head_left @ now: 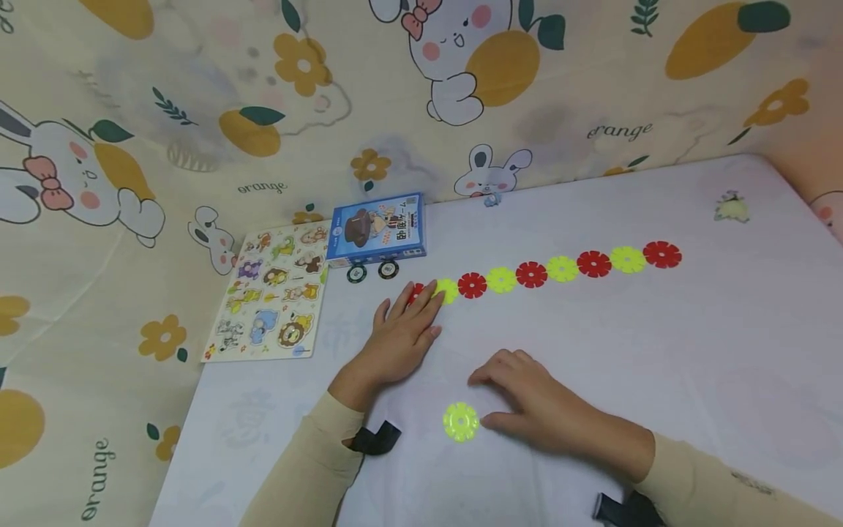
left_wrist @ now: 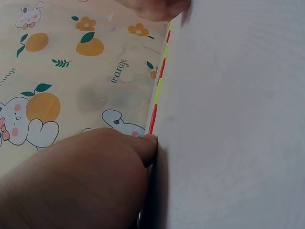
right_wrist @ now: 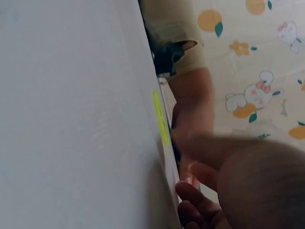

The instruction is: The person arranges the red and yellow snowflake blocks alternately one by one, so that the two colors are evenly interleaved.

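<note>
Flat flower-shaped discs, red and yellow-green by turns, form a slanting row across the white table. My left hand (head_left: 402, 340) lies with fingers extended on the row's left end, partly covering a red disc (head_left: 416, 294) and touching the yellow-green disc (head_left: 448, 291) beside it. A red disc (head_left: 661, 255) ends the row at the right. Closer to me lies a single yellow-green disc (head_left: 460, 421), seen edge-on in the right wrist view. Just right of it hovers my right hand (head_left: 533, 399), thumb near the disc's rim, fingers loosely bent around nothing.
Behind the row's left end are a blue box (head_left: 377, 228) and two small dark wheel-like rounds (head_left: 388, 269). An animal picture board (head_left: 270, 293) lies at the left. Small figures stand at the back edge (head_left: 492, 199) and far right (head_left: 732, 208). A patterned cloth (head_left: 395, 95) hangs behind.
</note>
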Motion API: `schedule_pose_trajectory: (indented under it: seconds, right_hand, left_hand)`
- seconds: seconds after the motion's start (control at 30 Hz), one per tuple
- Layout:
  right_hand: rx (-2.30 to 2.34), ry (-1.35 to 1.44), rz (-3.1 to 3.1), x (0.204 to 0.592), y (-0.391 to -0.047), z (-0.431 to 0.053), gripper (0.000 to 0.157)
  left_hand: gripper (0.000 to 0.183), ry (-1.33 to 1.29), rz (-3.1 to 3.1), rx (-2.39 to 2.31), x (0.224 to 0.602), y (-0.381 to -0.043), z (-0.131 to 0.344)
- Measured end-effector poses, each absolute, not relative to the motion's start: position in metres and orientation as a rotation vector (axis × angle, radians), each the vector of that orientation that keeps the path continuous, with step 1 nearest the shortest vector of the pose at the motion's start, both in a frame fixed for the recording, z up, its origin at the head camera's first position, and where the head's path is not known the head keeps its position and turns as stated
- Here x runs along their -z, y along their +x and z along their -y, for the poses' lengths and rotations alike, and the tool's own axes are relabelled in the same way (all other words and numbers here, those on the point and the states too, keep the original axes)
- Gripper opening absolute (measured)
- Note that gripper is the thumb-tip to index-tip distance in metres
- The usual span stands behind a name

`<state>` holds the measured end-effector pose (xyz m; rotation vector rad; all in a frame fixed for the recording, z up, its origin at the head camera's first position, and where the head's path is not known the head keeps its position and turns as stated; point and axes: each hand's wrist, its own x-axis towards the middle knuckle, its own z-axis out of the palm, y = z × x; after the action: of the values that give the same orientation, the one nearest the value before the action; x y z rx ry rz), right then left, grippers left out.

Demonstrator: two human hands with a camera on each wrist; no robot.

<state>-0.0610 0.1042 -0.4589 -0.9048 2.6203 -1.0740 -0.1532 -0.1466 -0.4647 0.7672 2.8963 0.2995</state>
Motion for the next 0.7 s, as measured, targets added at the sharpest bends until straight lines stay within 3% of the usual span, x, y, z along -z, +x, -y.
schedule_pose_trajectory:
  seconds: [0.1, 0.3, 0.53, 0.7]
  right_hand:
    - [0.972, -0.994, -2.624, 0.459, -0.059, -0.103, 0.059]
    - [1.013, -1.045, -2.593, 0.46, -0.054, -0.101, 0.029]
    - [0.935, -1.156, -2.53, 0.458, -0.046, -0.094, 0.057]
    - [0.914, -1.175, -2.525, 0.46, -0.04, -0.084, 0.048]
  left_hand:
    - [0.06, 0.767, -2.897, -0.296, 0.465, -0.154, 0.146]
    - [0.059, 0.768, -2.886, -0.324, 0.466, -0.154, 0.145]
    - [0.059, 0.78, -2.888, -0.326, 0.465, -0.154, 0.146]
    - [0.058, 0.79, -2.886, -0.345, 0.464, -0.153, 0.146]
